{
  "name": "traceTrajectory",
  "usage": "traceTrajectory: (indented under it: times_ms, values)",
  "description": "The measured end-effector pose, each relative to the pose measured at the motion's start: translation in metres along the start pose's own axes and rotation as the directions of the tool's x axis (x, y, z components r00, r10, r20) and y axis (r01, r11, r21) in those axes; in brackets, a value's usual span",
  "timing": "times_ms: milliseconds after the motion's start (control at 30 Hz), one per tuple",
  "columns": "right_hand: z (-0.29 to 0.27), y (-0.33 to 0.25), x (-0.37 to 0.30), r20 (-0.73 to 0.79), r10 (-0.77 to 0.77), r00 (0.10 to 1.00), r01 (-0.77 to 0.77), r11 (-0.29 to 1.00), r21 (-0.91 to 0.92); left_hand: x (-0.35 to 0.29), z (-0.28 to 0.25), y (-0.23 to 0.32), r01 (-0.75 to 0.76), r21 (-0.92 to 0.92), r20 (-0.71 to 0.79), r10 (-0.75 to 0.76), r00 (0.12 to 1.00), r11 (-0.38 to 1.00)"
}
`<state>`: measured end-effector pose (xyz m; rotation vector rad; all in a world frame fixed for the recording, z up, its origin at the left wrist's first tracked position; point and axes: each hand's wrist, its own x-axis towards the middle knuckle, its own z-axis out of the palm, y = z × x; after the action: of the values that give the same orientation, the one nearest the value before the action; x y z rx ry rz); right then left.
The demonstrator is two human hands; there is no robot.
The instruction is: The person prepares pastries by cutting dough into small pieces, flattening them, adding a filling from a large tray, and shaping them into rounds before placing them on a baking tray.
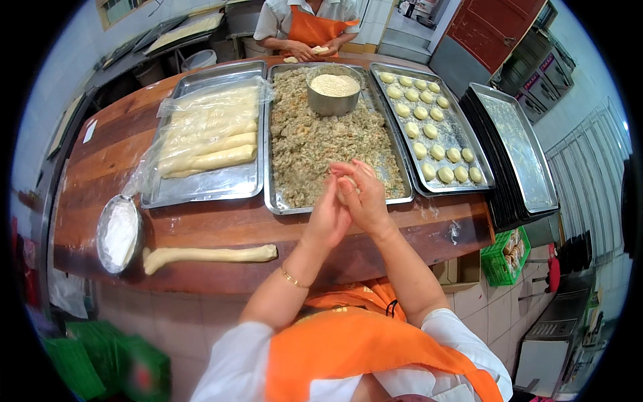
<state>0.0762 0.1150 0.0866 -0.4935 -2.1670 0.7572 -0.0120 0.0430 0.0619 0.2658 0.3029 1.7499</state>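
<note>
My left hand and my right hand are cupped together above the near edge of the middle tray. Between the palms sits a small pale dough ball, mostly hidden by my fingers. Crumbly brownish filling covers much of the metal tray beneath them. A metal bowl of pale grains or crumbs rests on the filling. To the right, a tray carries several round dough balls. A long dough rope lies on the table at the near left.
A bowl of white flour stands at the table's left edge. Thick dough rolls lie under plastic film on the left tray. Stacked trays stand at right. Across the table, a person in an orange apron handles dough.
</note>
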Motion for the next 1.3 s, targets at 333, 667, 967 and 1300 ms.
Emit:
traceTrajectory:
  times_ms: [333,667,967,1300]
  values:
    - [-0.007,-0.016,-0.002,-0.071,-0.027,0.997,0.027,1.0,-0.011,0.006,-0.039,0.004,0.045,0.173,0.378,-0.108,0.92,0.984]
    - [-0.014,0.034,0.041,-0.256,-0.129,0.958,0.014,0.912,-0.41,0.026,0.019,-0.029,0.162,0.254,-0.205,-0.111,0.972,0.953]
    - [0.007,0.015,0.017,-0.269,-0.14,0.953,0.066,0.961,-0.268,0.032,0.004,-0.022,-0.111,0.08,-0.174,0.124,0.977,0.991]
    - [-0.008,-0.018,0.001,-0.134,0.039,0.99,-0.03,0.997,0.066,0.015,-0.018,-0.024,-0.256,0.52,0.105,0.236,0.966,0.815]
